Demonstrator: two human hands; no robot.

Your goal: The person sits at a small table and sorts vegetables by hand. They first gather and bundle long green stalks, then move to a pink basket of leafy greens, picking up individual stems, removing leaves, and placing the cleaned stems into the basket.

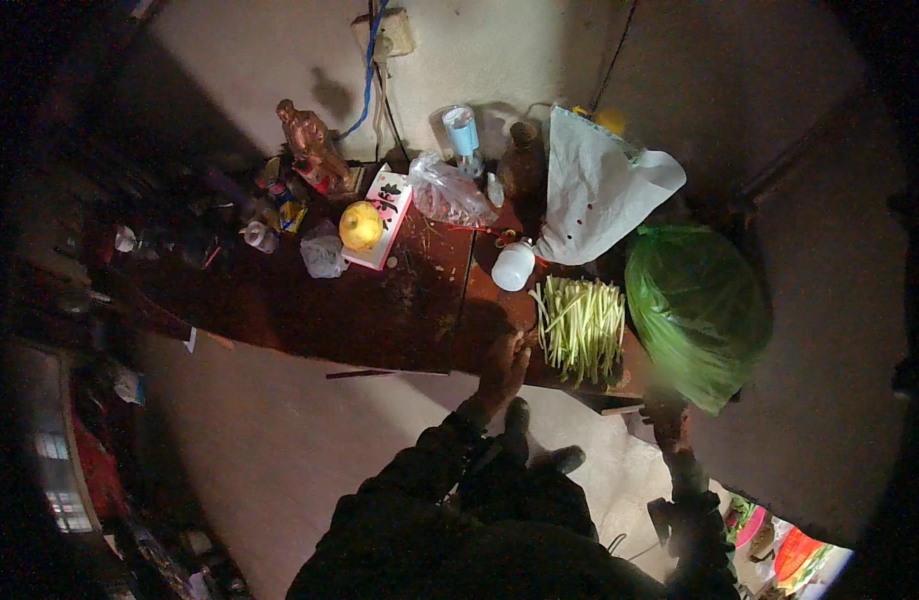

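A bundle of pale green cut stalks (pixel 581 328) lies lined up near the front edge of a dark red wooden table (pixel 369 307). Just left of the stalks, my left hand (pixel 504 367) is over the table's edge; its fingers are partly in shadow and I see nothing in them. My right hand (pixel 667 421) is below the front right corner, by the bottom of a bulging green plastic bag (pixel 699 315). Blur and shadow hide its fingers, so whether it grips the bag cannot be told.
Behind the stalks are a white light bulb (pixel 513 267) and a white woven sack (pixel 602 191). Farther left are a clear bag (pixel 452 191), a yellow round fruit (pixel 361 226) on a box (pixel 388 217), and a bronze-coloured statuette (pixel 309 142). A blue cable (pixel 369 79) hangs behind.
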